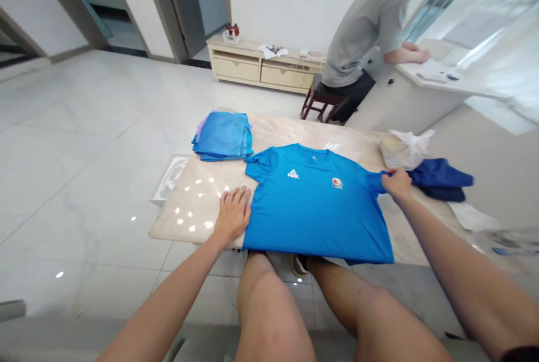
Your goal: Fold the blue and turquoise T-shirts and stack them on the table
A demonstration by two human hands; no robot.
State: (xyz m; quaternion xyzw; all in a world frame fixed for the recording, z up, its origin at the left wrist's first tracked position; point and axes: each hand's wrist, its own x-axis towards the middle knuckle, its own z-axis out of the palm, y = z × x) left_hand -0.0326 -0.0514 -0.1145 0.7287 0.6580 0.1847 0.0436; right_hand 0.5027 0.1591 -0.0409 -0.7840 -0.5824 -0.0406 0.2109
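A blue T-shirt [315, 199] with a white logo and a round badge lies spread out, front side up, on the marble-patterned table [181, 199]. Its lower edge hangs at the table's near side. My right hand [397, 182] pinches the end of the sleeve on the right. Flat on the table, my left hand [233, 213] rests with fingers stretched out, its edge against the shirt's left side. Beyond it, at the far left corner, sits a stack of folded blue clothes [223, 134] with a bit of purple showing.
A white plastic bag [406, 149] and dark blue folded clothes [442, 179] lie at the table's right end. A person in a grey shirt [357, 25] sits on a stool [322, 101] at a white counter. Behind stands a low cabinet [236, 64]. A white box [168, 179] is left of the table.
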